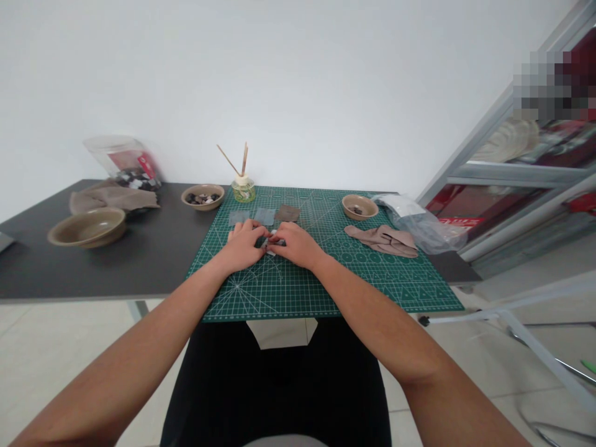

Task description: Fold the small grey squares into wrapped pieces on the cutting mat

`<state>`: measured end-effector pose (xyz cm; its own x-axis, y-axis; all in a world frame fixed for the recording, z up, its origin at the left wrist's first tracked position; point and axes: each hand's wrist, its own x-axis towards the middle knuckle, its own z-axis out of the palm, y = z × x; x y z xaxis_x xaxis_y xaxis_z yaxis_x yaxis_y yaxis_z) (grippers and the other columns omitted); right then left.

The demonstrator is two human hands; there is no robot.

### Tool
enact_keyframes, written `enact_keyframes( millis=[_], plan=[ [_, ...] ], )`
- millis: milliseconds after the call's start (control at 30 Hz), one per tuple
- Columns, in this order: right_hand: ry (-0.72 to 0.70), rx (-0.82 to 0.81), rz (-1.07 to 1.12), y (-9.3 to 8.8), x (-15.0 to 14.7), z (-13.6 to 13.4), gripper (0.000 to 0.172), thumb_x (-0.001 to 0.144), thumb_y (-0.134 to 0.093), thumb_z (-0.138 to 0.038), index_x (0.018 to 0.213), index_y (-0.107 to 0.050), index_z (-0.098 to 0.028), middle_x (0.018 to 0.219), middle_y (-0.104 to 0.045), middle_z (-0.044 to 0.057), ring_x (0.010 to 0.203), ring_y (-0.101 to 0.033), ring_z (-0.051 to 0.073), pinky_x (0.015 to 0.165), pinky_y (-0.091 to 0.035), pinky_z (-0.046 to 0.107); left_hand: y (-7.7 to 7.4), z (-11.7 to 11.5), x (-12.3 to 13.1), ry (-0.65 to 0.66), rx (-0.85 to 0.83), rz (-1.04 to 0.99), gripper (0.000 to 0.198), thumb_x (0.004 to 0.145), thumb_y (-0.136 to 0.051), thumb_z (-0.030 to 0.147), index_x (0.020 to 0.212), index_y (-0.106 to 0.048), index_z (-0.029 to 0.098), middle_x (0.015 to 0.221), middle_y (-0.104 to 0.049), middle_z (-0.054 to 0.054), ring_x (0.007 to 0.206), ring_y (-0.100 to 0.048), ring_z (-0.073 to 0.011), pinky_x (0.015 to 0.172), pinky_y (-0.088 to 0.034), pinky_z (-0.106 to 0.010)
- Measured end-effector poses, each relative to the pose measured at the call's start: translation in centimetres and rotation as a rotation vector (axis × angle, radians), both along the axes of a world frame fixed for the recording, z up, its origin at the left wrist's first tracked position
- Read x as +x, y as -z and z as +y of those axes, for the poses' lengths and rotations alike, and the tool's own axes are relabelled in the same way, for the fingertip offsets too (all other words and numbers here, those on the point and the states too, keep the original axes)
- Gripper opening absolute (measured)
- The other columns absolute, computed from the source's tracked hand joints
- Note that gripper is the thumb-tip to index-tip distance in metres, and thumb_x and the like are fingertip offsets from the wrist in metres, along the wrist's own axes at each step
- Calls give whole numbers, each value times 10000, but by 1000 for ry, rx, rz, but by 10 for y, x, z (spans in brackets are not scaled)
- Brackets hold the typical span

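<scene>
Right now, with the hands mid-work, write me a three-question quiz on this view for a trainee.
1. Count: how many flat squares lie in a row just beyond the left hand and right hand on the green mat?
2. True or false: the two hands are wide apart, at opposite ends of the mat.
3. Choose: where are the dark and pale pebbles?
A) In the large bowl at far left
B) In the small bowl beside the mat's far left corner
C) In the bottle with sticks

Key:
1. Three.
2. False; the fingertips come together at a small pale piece, too small to identify.
3. B.
</scene>
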<state>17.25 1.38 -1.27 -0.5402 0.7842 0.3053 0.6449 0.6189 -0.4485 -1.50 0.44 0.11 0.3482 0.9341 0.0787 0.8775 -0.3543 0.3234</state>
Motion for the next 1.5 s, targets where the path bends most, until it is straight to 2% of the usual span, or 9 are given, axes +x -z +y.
enact_keyframes(
  millis=[233, 367, 500, 633, 800, 933, 1100, 1367, 1500],
  plan=[
    [161, 24, 0, -3, 0, -4, 140, 829, -733, -291, 795, -701, -159, 867, -561, 37, 916, -541, 199, 843, -411, 313, -1, 0, 0, -2, -9, -14, 368, 758, -564, 297, 1113, -661, 287, 1293, -524, -91, 1209, -464, -360, 1003, -401, -550],
    [57, 18, 24, -3, 1, -5, 134, 813, -749, -270, 795, -678, -158, 865, -553, 23, 900, -540, 181, 850, -414, 301, -1, 0, 0, -1, 0, -25, 366, 769, -562, 304, 1121, -661, 294, 1234, -538, -89, 1189, -474, -354, 1002, -401, -544],
    [-51, -5, -4, -4, 0, -4, 150, 879, -709, -296, 867, -703, -147, 920, -570, 42, 941, -544, 185, 892, -413, 312, -2, 0, 0, -5, -9, 12, 339, 785, -566, 346, 1103, -660, 274, 1245, -526, -102, 1190, -470, -357, 988, -412, -541],
    [31, 3, -39, -5, -2, -4, 185, 909, -677, -319, 936, -717, -141, 958, -579, 62, 985, -537, 200, 900, -411, 318, -2, 1, 0, -2, -16, 20, 345, 796, -560, 358, 1115, -658, 270, 1244, -523, -101, 1195, -467, -351, 995, -410, -533],
    [183, 39, -42, -3, -2, -3, 149, 865, -700, -305, 836, -692, -160, 914, -572, 52, 939, -530, 204, 851, -416, 313, -2, 2, -1, -7, -15, 19, 391, 773, -561, 310, 1151, -657, 279, 1254, -513, -99, 1210, -466, -354, 1008, -404, -531],
    [107, 53, -22, -1, 0, -3, 158, 841, -728, -309, 818, -686, -158, 898, -566, 43, 919, -529, 194, 847, -415, 309, -1, 1, -1, -8, -10, 13, 377, 769, -565, 313, 1133, -659, 289, 1235, -523, -95, 1195, -469, -347, 1009, -404, -530],
    [-31, 42, -30, 1, 0, -1, 180, 904, -689, -341, 907, -719, -163, 947, -585, 51, 969, -527, 192, 906, -407, 321, 0, 2, -1, -1, 12, -14, 317, 784, -564, 360, 1073, -667, 281, 1223, -535, -94, 1172, -474, -345, 1007, -404, -535],
    [169, 46, -57, -1, -3, -1, 160, 876, -695, -314, 885, -703, -155, 917, -608, 51, 938, -537, 194, 861, -414, 306, 4, 6, -4, -1, 25, 0, 393, 764, -558, 331, 1137, -669, 276, 1226, -543, -104, 1157, -488, -352, 985, -414, -526],
    [95, 51, -52, -2, -2, -1, 146, 884, -691, -300, 880, -703, -154, 917, -623, 52, 953, -548, 193, 884, -414, 306, 4, 6, -5, 7, 15, -6, 388, 774, -560, 350, 1138, -673, 274, 1217, -552, -104, 1148, -489, -354, 977, -412, -528]
  ],
)
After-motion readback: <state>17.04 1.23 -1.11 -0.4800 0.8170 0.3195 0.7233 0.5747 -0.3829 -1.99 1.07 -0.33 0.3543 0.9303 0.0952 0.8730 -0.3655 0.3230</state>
